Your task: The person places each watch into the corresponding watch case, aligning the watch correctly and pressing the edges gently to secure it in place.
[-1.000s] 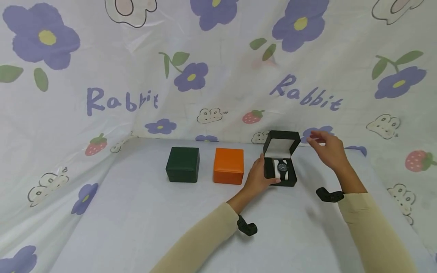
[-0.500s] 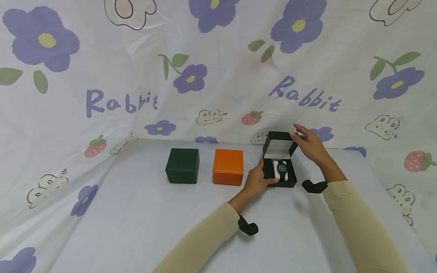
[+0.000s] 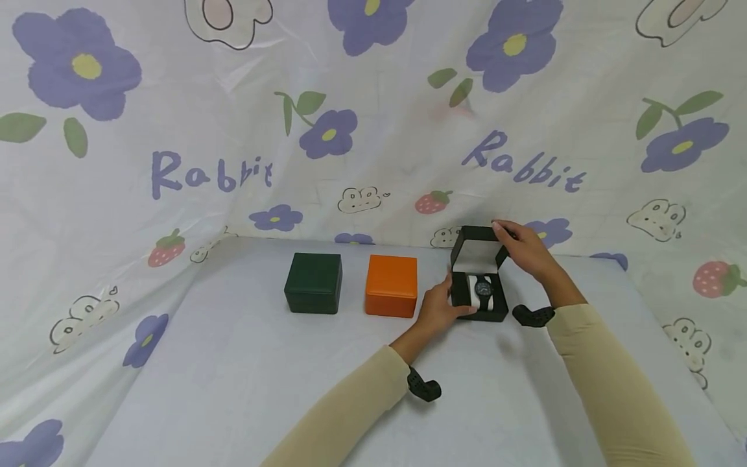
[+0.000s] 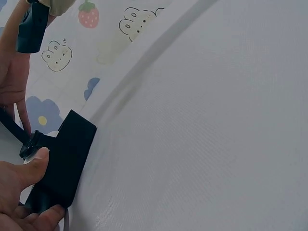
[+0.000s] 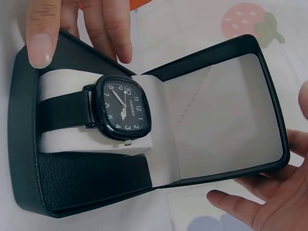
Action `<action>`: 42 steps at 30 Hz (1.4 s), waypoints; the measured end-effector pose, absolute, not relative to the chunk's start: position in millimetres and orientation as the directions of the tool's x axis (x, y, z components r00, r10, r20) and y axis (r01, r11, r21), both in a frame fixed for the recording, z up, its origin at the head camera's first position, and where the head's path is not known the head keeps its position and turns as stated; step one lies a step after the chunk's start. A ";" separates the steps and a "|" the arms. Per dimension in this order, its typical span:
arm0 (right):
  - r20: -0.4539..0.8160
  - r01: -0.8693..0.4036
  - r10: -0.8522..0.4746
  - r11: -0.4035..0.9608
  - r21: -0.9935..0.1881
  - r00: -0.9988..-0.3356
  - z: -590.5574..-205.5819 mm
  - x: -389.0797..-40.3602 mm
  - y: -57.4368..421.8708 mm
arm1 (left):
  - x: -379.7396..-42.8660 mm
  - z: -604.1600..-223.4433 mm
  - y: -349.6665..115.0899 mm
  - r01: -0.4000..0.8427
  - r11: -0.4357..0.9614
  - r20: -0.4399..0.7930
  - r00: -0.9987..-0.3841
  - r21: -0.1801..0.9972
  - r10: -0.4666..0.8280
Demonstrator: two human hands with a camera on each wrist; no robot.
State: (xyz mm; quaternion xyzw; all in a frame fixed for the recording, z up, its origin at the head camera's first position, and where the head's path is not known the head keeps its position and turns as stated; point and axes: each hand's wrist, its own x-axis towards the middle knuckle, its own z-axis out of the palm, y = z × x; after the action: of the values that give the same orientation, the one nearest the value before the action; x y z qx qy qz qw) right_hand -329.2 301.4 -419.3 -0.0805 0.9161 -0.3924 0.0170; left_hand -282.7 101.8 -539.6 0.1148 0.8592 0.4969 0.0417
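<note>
A black watch box (image 3: 478, 312) stands with its lid raised and its pale lining showing. Inside it a black square-faced wristwatch (image 5: 124, 107) is wrapped round a white cushion (image 5: 62, 79). My left hand (image 3: 436, 310) grips the base at its left front corner, thumb (image 4: 36, 168) over the front edge and fingers at the side. At the lid's upper right corner, my right hand (image 3: 528, 250) touches the lid (image 5: 276, 110); its fingers (image 5: 236, 207) are spread along the outer side, and part of that hand lies outside the right wrist view.
Left of the watch box sit a closed orange box (image 3: 391, 285) and a closed dark green box (image 3: 313, 283), all in a row on the white cloth (image 3: 233, 363). A printed curtain (image 3: 373, 130) with flowers and rabbits hangs close behind them.
My right hand has moved left from beside the box to touch the raised lid's corner. The left hand keeps its grip, and the boxes stay put.
</note>
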 end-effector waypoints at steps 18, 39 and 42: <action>0.053 -0.118 -0.122 0.617 -0.778 -0.991 -427.7 -322.8 298.4 | -283.5 -536.7 97.8 0.210 0.489 0.081 -0.959 0.846 0.271; 0.061 -0.165 -0.187 0.608 -0.776 -0.980 -431.2 -307.0 305.2 | -281.1 -532.8 96.7 0.185 0.473 0.066 -0.964 0.862 0.256; 0.081 -0.181 -0.189 0.609 -0.772 -0.979 -431.2 -304.1 304.6 | -280.7 -532.8 96.7 0.189 0.469 0.071 -0.964 0.863 0.257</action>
State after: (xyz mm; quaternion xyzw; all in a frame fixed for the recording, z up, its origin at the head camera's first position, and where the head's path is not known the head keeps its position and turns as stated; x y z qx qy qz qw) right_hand -304.1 304.6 -431.2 -0.1030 0.8970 -0.4297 0.0044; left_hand -280.7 96.7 -532.8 0.1303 0.8562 0.4987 0.0343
